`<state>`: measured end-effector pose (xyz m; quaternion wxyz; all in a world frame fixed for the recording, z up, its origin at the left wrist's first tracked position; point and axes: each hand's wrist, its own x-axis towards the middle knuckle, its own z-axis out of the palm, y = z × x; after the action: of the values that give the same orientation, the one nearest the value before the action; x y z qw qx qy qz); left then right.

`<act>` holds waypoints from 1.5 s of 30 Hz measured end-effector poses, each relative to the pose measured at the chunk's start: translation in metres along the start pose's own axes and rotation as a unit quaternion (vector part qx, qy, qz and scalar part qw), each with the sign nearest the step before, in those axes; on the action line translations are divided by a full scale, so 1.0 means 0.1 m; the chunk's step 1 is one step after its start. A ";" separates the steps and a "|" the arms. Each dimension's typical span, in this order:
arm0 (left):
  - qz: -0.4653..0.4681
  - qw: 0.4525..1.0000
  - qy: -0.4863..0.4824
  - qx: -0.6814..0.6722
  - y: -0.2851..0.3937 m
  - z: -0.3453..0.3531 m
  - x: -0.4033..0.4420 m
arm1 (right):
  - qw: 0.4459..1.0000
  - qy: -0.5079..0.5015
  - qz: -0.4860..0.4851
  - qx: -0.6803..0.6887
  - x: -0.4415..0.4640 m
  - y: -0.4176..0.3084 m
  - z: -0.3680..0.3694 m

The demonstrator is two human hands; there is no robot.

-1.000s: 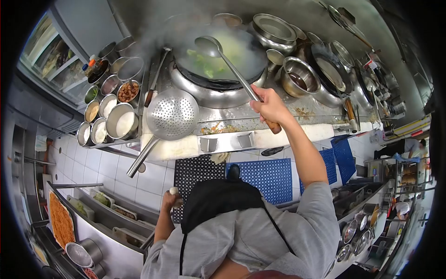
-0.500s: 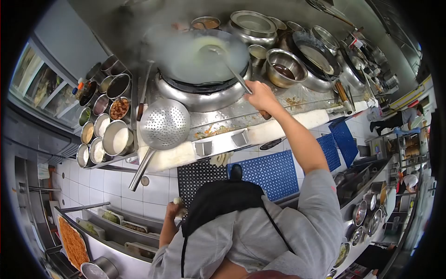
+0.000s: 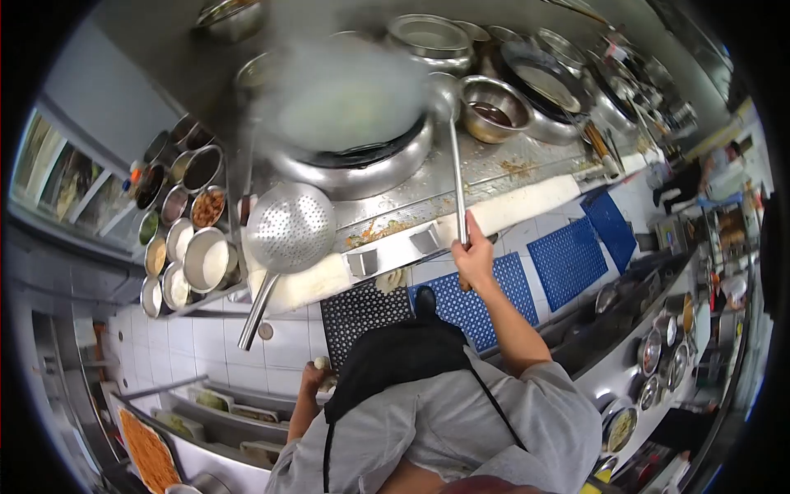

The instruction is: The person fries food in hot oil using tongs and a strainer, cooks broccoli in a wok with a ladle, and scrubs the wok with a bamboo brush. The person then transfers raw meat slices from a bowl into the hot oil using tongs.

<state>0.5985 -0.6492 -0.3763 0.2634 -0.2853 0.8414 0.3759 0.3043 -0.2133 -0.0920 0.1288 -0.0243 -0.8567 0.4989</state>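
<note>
1. Ladle: upright in view, bowl end between wok and dark-liquid bowl, handle running back over the counter's near edge. What's directly under its bowl: can't tell.
2. Right hand: fingers wrapped round ladle handle near the wooden end, past the counter edge.
3. Left hand: low by the person's left side, fingers curled round a pale object, too small to identify.
4. Wok: left of ladle, seated on a round metal ring; thick steam over it, contents blurred, faint green.
5. Metal bowl: just right of ladle bowl, dark liquid inside.
6. Perforated strainer: front left of wok, at counter edge, handle sticking out over the floor.
7. Counter: steel, food scraps near front; white cloth along the edge.
8. Left end: cluster of metal containers, one with brown chunks, one with white contents.
9. Floor: black mat, blue mat, white tiles.
10. Lower left: orange-filled tray. Far right: another person.
</note>
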 end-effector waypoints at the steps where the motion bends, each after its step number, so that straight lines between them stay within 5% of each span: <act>1: 0.009 1.000 -0.016 0.012 0.06 -0.09 0.04 | 1.000 0.006 0.008 -0.009 -0.10 0.07 0.00; 4: 0.015 0.998 0.041 0.048 0.50 -0.41 -0.11 | 0.988 -0.025 0.138 -0.067 -0.32 -0.14 -0.17; 6: 0.104 0.994 0.016 0.021 0.74 -0.58 -0.23 | 0.987 0.004 0.061 -0.147 -0.38 0.18 -0.11; 13: 0.111 0.988 -0.035 0.098 1.56 -0.69 -0.20 | 0.963 -0.004 0.064 -0.262 -0.36 0.53 -0.14; 16: 0.170 0.978 -0.102 0.073 1.64 -0.56 0.15 | 0.958 -0.027 0.066 -0.278 -0.19 0.50 -0.25; 17: 0.263 0.951 -0.161 -0.013 1.73 -0.53 0.13 | 0.967 -0.025 0.027 -0.251 -0.12 0.64 -0.25; 21: 0.181 0.936 -0.271 -0.130 2.75 -0.60 -0.36 | 0.982 -0.132 0.035 -0.133 0.02 0.65 -0.34; 28: 0.164 0.877 -0.325 -0.315 3.98 -0.24 -0.74 | 0.994 -0.011 0.003 -0.110 0.29 1.32 -0.92; 30: 0.129 0.876 -0.348 -0.308 4.38 -0.21 -0.92 | 0.992 -0.033 0.083 -0.094 0.43 1.39 -1.38; 36: 0.127 0.869 -0.322 -0.354 5.74 0.63 -1.49 | 0.988 -0.020 0.114 -0.104 0.91 2.86 -2.01; 39: 0.085 0.900 -0.356 -0.238 6.19 1.07 -1.23 | 0.982 -0.020 0.179 -0.063 0.83 3.03 -2.31; 42: 0.005 0.897 -0.388 -0.212 6.50 1.54 -0.91 | 0.951 -0.161 0.248 -0.088 0.75 3.60 -2.29; 45: -0.047 0.887 -0.422 -0.181 6.94 1.89 -0.88 | 0.945 -0.103 0.284 -0.126 0.35 3.77 -2.42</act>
<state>0.2328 -0.0913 -0.0928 0.5548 -0.1815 0.5538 0.5938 0.2967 0.1874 -0.2960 -0.1116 -0.2309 -0.8788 0.4025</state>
